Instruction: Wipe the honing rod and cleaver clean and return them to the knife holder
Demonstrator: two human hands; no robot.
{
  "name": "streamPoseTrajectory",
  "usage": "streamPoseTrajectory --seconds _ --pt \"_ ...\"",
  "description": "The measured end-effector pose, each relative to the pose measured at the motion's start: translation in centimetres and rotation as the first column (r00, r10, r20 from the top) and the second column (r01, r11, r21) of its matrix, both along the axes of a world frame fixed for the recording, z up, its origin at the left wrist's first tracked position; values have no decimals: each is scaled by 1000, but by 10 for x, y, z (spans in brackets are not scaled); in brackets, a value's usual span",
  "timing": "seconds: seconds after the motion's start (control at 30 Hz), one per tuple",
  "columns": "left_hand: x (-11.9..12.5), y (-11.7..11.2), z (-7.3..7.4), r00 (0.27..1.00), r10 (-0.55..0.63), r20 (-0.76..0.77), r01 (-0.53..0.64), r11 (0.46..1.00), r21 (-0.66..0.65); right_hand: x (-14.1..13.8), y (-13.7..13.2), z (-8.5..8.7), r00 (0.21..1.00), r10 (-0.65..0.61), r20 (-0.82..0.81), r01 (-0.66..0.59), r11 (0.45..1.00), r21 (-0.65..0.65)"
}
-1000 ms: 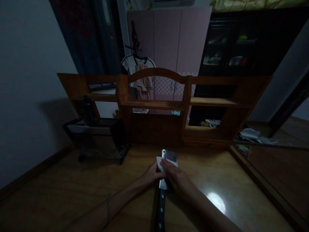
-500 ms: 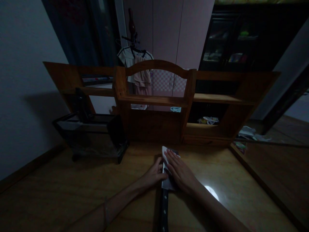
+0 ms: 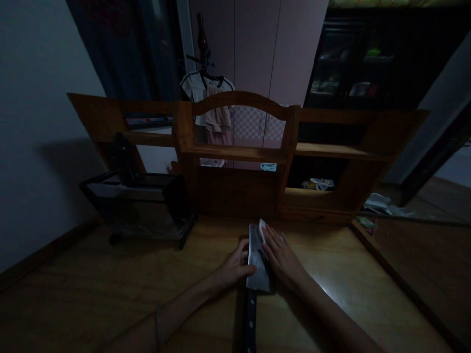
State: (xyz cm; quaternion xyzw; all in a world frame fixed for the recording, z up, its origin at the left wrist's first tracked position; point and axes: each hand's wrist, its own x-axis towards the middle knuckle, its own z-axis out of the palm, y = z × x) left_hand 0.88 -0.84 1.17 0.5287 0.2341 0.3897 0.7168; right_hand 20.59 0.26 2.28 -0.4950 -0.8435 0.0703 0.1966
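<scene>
Hands (image 3: pixel 231 266) on cleaver (image 3: pixel 258 275) and white cloth (image 3: pixel 262 227)

A wooden shelf unit (image 3: pixel 235 154) is mounted along the bench (image 3: pixel 368 279); a pink wardrobe (image 3: pixel 253 59) is dimly lit behind.

No readable text, label, brand, number or sign anywhere in view.
</scene>
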Motion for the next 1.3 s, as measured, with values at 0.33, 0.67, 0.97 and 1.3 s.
streamPoseTrajectory --seconds 0.33,0.67,0.97,1.3 --pt "0 1 3 993 99 -64 -96 994 50 -15 -35 32 963 270 -27 -271 956 -114" --pt "0 -1 7 995 70 -67 -74 996 -49 3 -35 16 998 44 43 -41 996 -75" --pt "-1 3 -1 997 73 -19 -75 989 -125 -7 -43 25 980 196 -17 -196 966 -168" --pt "6 6 1 979 203 -15 -201 953 -226 4 -34 24 974 47 -223 -41 999 32"
